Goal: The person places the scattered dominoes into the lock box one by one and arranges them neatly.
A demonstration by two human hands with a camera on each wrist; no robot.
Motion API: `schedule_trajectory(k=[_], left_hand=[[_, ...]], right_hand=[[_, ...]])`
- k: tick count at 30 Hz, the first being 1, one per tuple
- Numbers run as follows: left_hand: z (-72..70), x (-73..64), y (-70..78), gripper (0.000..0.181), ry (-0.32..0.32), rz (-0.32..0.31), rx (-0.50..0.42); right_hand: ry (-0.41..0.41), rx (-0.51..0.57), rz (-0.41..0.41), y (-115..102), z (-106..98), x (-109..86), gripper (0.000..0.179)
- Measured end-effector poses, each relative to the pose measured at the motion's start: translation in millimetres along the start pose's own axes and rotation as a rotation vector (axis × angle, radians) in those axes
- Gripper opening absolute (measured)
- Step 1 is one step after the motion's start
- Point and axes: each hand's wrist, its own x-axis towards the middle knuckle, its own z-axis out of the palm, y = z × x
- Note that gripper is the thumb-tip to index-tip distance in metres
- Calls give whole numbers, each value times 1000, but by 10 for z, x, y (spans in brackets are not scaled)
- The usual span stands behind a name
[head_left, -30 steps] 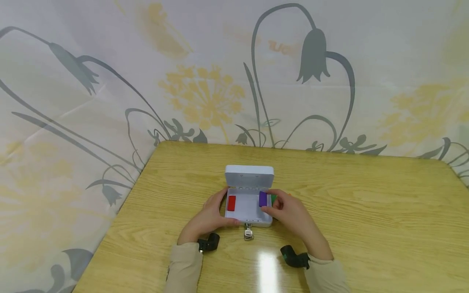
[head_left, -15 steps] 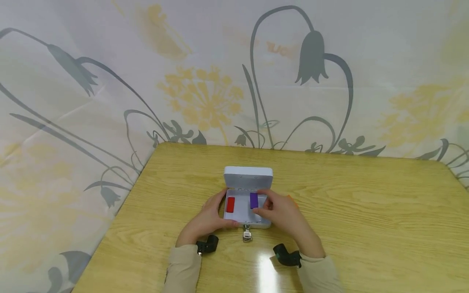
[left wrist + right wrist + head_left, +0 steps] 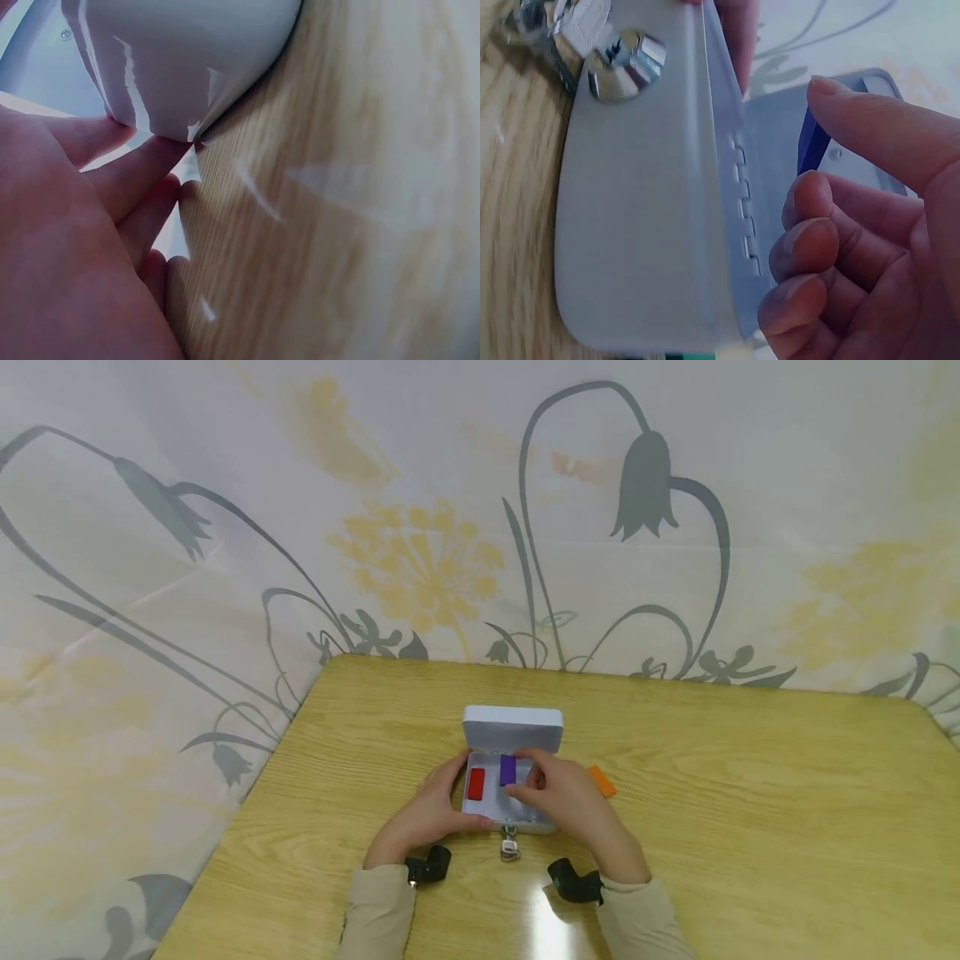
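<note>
A small white metal lockbox (image 3: 517, 716) sits on the table with its lid raised. My left hand (image 3: 426, 810) grips its left side, thumb at the front and fingers toward the back corner; in the left wrist view the fingertips (image 3: 169, 150) press against the white wall. Between thumb and fingertips, my right hand (image 3: 573, 797) pinches a purple block (image 3: 507, 770) over the inside of the box. The right wrist view shows this block (image 3: 811, 142) edge-on, dark blue. A red block (image 3: 476, 784) lies inside at the left. Keys (image 3: 510, 845) hang from the front lock (image 3: 628, 66).
On the wooden table (image 3: 750, 827), an orange block (image 3: 602, 781) lies just right of the box, partly behind my right hand. A sliver of something green (image 3: 699, 356) shows below the box in the right wrist view. A flower-printed cloth (image 3: 450, 460) hangs behind.
My right hand has carried the purple block leftward, from the box's right side to its middle. More of the orange block shows now. The left hand keeps its grip on the box.
</note>
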Motion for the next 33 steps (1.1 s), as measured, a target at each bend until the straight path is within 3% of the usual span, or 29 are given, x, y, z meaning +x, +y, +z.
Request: schedule_trajectory(k=[12,25,33], left_hand=[[20,9,-9,105,1,4,-34],[-3,9,1,106,-4,-4,-41],[-4,6,11,106,-5,-3,-35]], right_hand=[[-27,-96,-58,-26,125,74,43],[84,-334,-103,-18,260,93,36],[103,-414,-61,-30,331,108,40]])
